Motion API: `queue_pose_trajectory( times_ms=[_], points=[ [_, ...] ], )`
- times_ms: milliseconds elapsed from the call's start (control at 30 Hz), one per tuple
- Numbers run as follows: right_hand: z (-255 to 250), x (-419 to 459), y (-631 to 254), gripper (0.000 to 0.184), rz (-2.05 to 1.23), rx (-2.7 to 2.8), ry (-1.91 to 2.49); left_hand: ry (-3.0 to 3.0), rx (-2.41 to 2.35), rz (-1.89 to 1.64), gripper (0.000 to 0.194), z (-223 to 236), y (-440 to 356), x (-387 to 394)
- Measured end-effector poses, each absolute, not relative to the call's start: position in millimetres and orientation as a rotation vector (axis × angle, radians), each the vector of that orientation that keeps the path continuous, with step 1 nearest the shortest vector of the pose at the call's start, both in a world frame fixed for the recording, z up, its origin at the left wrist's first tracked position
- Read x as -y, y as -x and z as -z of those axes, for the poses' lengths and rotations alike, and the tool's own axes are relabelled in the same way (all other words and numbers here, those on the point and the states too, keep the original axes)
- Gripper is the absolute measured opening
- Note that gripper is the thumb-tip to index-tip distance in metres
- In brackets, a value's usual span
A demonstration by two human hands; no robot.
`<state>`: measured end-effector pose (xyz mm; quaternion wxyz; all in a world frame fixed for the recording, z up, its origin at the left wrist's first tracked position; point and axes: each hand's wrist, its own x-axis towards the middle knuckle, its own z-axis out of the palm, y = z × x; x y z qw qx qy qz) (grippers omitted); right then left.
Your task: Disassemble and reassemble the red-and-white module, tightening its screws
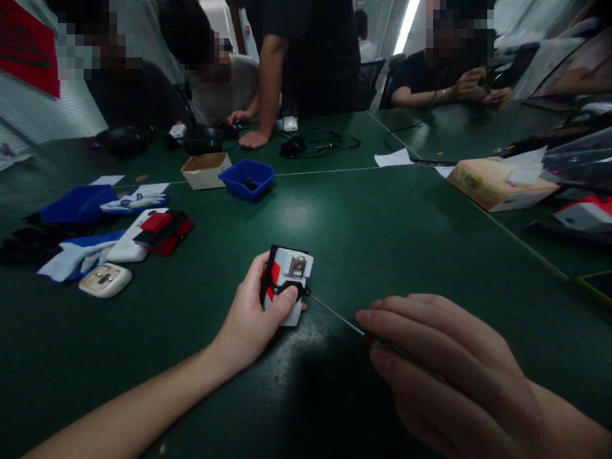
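Left hand (251, 312) clasps the grey-and-red device (287, 278) over the green surface (363, 248), fingers closed around it; right hand (454, 363), fingers drawn together, grips the screwdriver (335, 313), tip at the device's edge!

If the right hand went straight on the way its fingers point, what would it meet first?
Likely the white-and-red device in the left hand; the thin metal shaft held in the right hand points towards it. Exact depth is unclear.
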<state>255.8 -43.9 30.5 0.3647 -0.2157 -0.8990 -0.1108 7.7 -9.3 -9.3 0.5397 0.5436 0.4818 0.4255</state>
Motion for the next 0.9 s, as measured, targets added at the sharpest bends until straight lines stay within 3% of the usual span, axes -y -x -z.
queue_pose_trajectory(
  times_ms=[900],
  points=[
    [-29.1,45.4,-252.1,0.019,0.149,2.293,0.539,-1.215,-1.079,-1.002,0.059,7.1,-6.5,7.1]
  ],
)
